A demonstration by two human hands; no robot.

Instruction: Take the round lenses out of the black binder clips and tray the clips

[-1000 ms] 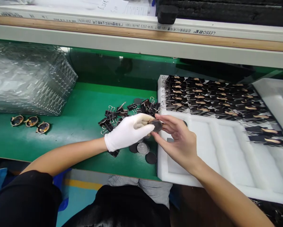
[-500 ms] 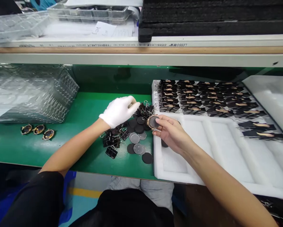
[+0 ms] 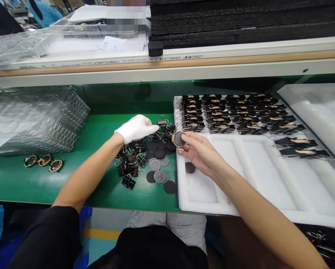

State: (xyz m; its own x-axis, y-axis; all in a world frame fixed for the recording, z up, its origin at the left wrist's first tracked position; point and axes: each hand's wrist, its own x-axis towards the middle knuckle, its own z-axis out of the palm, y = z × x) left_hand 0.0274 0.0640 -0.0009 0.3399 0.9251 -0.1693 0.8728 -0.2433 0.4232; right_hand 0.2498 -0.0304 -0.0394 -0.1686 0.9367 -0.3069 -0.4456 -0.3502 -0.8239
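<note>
Disc [image 3: 179,138], dark, gold-rimmed, pinched by right hand [image 3: 202,153] — gloved left hand [image 3: 135,129] at binder clips [image 3: 132,170], can't tell if gripping.

A glossy green surface [image 3: 100,186] carries everything. Far to the left of the gloved left hand [image 3: 139,129] stands a tall stack of clear plastic trays [image 3: 44,127], and just in front of it lie three gold-rimmed round pieces [image 3: 45,160] with dark mottled faces, side by side. Black binder clips [image 3: 128,183] lie heaped below and around that hand, wire handles pointing every way. Between the heap and the bare right hand [image 3: 198,151], black discs [image 3: 159,154] and clear discs [image 3: 159,176] are scattered, some overlapping. A white foam tray [image 3: 201,206] sits beneath the right hand and reaches well to its right.
</note>
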